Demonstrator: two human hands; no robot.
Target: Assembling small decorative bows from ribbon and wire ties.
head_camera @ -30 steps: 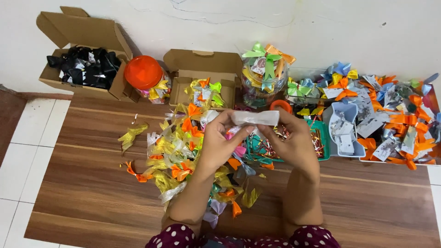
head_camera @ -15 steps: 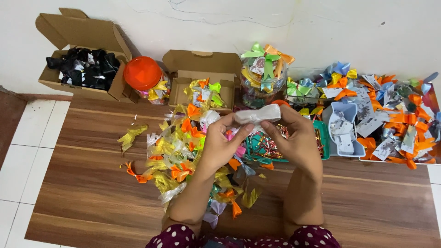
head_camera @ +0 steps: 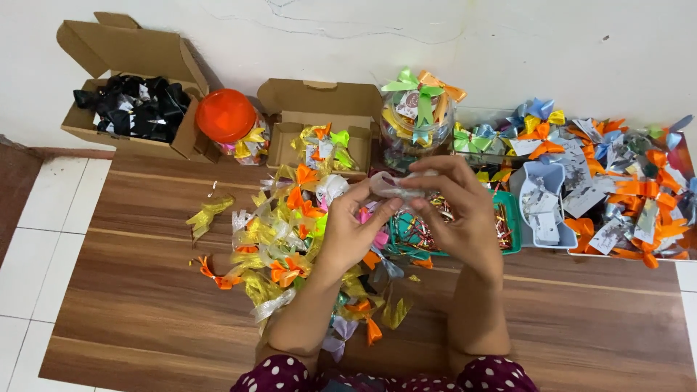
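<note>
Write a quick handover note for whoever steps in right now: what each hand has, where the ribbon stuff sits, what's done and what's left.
Left hand and right hand: both pinch one white ribbon strip, bunched between the fingers above the table.
Done: a pile of bows left of the hands; more bows in the tray to the right and the middle box.
Left: the strip is not yet a bow.

One head-worn camera looks steeply down, close over the wooden worktop (head_camera: 145,312), facing the white wall (head_camera: 435,51).
</note>
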